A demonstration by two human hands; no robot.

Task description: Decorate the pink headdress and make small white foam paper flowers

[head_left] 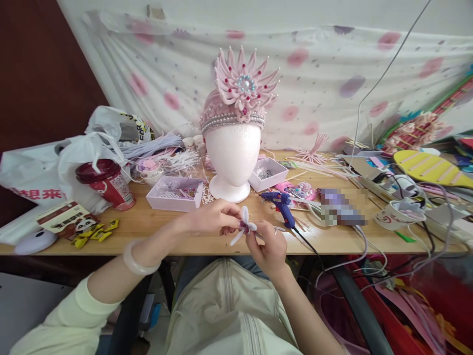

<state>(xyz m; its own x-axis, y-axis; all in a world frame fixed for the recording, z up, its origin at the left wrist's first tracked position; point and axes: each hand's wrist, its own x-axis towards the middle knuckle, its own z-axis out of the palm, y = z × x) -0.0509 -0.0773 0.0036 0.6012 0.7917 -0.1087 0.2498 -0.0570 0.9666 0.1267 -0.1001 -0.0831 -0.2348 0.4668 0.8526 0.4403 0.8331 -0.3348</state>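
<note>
Between my two hands is a small white pipe-cleaner flower (245, 226) with a dark red centre. My left hand (221, 218) pinches it from the left side, near the centre. From the right, my right hand (269, 246) grips its other side with closed fingers. Both hands are just above the table's front edge. Behind them a white foam head (233, 153) wears a pink headdress (246, 88) with pearls, red beads and a blue-and-white flower. A blue glue gun (281, 204) stands on the table right of my hands.
Lilac boxes of beads (175, 195) and small silver pieces (266, 173) flank the foam head. A red lidded cup (107, 185), plastic bags and yellow sweets (96, 232) are at left. At right are a pixelated phone-like object (342, 206), a paper cup (401, 214) and cables.
</note>
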